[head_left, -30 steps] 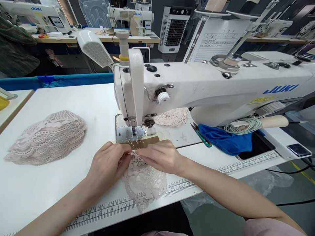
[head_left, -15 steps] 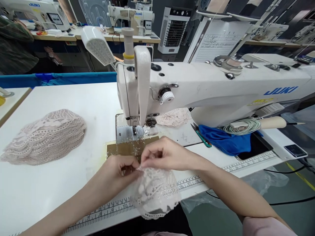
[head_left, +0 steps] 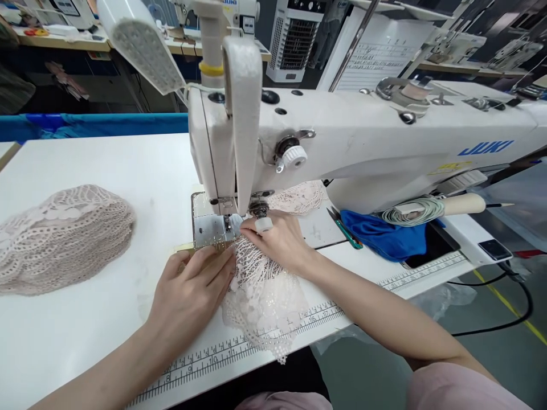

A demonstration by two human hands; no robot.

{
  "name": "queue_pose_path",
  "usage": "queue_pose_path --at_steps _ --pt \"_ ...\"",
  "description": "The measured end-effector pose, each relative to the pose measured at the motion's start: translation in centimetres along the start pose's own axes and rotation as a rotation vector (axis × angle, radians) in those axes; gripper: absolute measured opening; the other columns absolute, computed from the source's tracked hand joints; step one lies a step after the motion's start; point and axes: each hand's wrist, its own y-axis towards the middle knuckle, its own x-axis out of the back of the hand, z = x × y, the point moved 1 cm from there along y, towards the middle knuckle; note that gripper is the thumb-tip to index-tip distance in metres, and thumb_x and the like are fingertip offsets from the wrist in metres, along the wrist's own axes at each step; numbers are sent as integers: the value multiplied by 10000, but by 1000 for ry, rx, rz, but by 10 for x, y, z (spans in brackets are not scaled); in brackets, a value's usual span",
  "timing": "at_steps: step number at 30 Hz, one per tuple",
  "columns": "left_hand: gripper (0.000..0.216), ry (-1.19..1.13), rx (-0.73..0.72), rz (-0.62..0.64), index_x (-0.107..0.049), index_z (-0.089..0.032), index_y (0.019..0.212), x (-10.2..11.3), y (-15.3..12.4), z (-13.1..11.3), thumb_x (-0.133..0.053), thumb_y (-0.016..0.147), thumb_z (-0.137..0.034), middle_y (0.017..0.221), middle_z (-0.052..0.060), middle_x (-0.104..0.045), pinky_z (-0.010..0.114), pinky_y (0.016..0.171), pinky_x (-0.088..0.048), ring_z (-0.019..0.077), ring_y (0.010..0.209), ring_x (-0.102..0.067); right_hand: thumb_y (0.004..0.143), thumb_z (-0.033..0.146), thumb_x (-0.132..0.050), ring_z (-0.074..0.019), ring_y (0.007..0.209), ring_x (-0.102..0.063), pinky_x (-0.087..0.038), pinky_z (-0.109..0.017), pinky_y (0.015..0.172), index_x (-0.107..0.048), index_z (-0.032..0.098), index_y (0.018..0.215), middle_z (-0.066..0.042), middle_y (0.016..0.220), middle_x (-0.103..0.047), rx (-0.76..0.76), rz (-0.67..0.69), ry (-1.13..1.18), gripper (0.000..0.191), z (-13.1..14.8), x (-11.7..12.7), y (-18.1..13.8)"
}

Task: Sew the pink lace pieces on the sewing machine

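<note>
A pale pink lace piece (head_left: 267,296) lies under the head of a white sewing machine (head_left: 342,131), its scalloped end hanging over the table's front edge. My left hand (head_left: 188,290) rests palm down, fingers stretched out flat, their tips against the lace's left edge just in front of the needle plate (head_left: 205,228). My right hand (head_left: 282,239) is closed on the lace's upper edge beside the presser foot (head_left: 228,223), thumb pointing left toward it. Some of its fingers are hidden behind the machine's parts.
A stack of lace pieces (head_left: 68,239) lies at left. More lace (head_left: 297,196) sits behind the needle area. To the right are thread snips (head_left: 345,228), blue cloth (head_left: 380,233) and a coiled cord (head_left: 412,212). A ruler tape (head_left: 231,350) runs along the front edge.
Both hands, earlier pinching the lace together near the table's front, have separated. The right hand and the lace's upper edge moved forward to the presser foot; the left hand flattened. The view shifted closer.
</note>
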Motion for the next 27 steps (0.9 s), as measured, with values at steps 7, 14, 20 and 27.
queue_pose_path --at_steps 7,14,20,27 --pt "215 20 91 -15 -678 -154 1071 -8 9 6 -523 924 -167 1099 25 -724 395 751 -380 230 1004 -643 980 272 -489 -169 890 -630 -438 -318 724 -682 156 1123 -31 1075 -735 191 -19 -44 267 22 9 -18" --pt "296 43 89 26 -623 -130 1204 -6 4 0 -529 928 -182 1195 65 -678 391 808 -388 227 1085 -632 988 319 -469 -218 1033 -584 -385 -359 835 -651 90 1172 -70 1185 -692 198 45 -189 344 25 5 -19" --pt "274 70 107 22 -639 -124 1171 -10 10 3 -522 934 -199 1171 41 -695 393 787 -382 222 1067 -635 1011 313 -405 -230 1113 -563 -362 -393 915 -664 126 1156 -79 1179 -692 181 95 -190 351 16 1 -14" --pt "265 78 117 26 -644 -125 1156 -10 13 1 -510 940 -200 1161 38 -700 396 786 -378 226 1070 -628 1016 300 -385 -231 1134 -559 -360 -402 934 -686 133 1106 -82 1166 -697 191 92 -181 356 14 0 -13"
